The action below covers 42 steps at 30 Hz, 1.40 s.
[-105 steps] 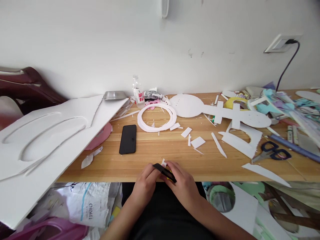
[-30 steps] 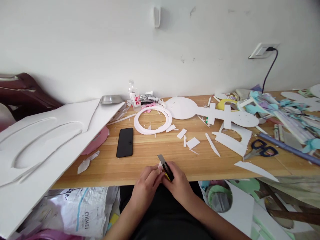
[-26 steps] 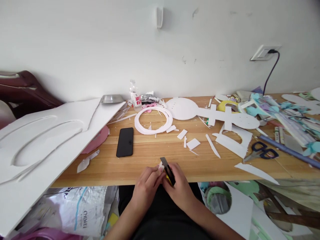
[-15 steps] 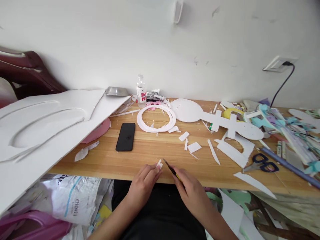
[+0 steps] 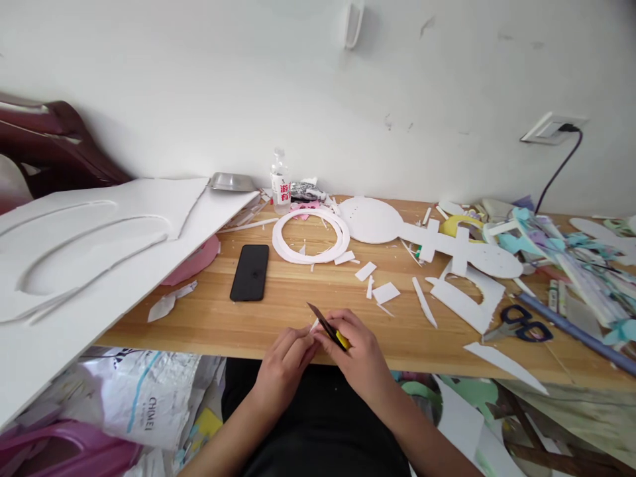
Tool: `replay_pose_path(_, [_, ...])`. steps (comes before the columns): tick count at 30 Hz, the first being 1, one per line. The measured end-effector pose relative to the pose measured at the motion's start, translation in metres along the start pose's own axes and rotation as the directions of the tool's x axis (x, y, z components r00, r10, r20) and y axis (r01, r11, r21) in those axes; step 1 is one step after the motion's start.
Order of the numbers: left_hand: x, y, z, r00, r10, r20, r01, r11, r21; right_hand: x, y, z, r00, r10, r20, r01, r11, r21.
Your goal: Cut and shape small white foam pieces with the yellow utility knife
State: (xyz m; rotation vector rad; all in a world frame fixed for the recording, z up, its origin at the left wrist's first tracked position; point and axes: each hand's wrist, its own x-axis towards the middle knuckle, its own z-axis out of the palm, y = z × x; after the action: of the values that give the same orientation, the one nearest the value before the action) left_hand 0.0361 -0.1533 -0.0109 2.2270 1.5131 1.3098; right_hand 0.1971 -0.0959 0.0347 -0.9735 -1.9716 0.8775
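At the table's front edge, my left hand (image 5: 284,364) is closed on a small white foam piece (image 5: 315,324), mostly hidden by the fingers. My right hand (image 5: 355,348) grips a utility knife (image 5: 342,340) with a yellow-and-black handle. Its dark blade points up and to the left, above the foam piece. The two hands meet at the fingertips. Beyond them lie small white foam scraps (image 5: 386,293) and a white foam ring (image 5: 278,246). A black phone (image 5: 249,273) rests to the left.
A large white foam board (image 5: 124,258) covers the table's left side. Scissors (image 5: 524,323), cut foam shapes (image 5: 375,220) and a blue tube (image 5: 576,331) lie at the right. By the wall stand a plastic bottle (image 5: 281,182) and a metal tray (image 5: 231,182).
My right hand has moved left against my left hand. The knife blade has swung up and left, now over the foam piece. My left hand has barely moved.
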Motion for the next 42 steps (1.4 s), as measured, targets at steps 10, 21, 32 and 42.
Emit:
replay_pose_path(10, [-0.009,-0.008,0.014,0.976,-0.185,-0.117,0.178,0.981,-0.071,-0.011,0.018,0.003,0.966,-0.255,0.041,0.258,0.96,-0.108])
replay_pose_path(21, [-0.012,-0.01,0.016,0.954,-0.287,-0.086,0.276,0.954,-0.12,-0.016,0.014,0.012,0.962,-0.27,-0.044,0.248,0.928,-0.278])
replay_pose_path(32, [-0.013,-0.014,0.017,0.964,-0.256,-0.07,0.247,0.962,-0.118,-0.027,0.012,0.026,0.949,-0.313,-0.044,0.257,0.844,-0.47])
replay_pose_path(42, [-0.018,-0.017,0.018,0.963,-0.271,-0.014,0.266,0.952,-0.15,-0.033,0.021,0.031,0.932,-0.359,-0.048,0.299,0.836,-0.46])
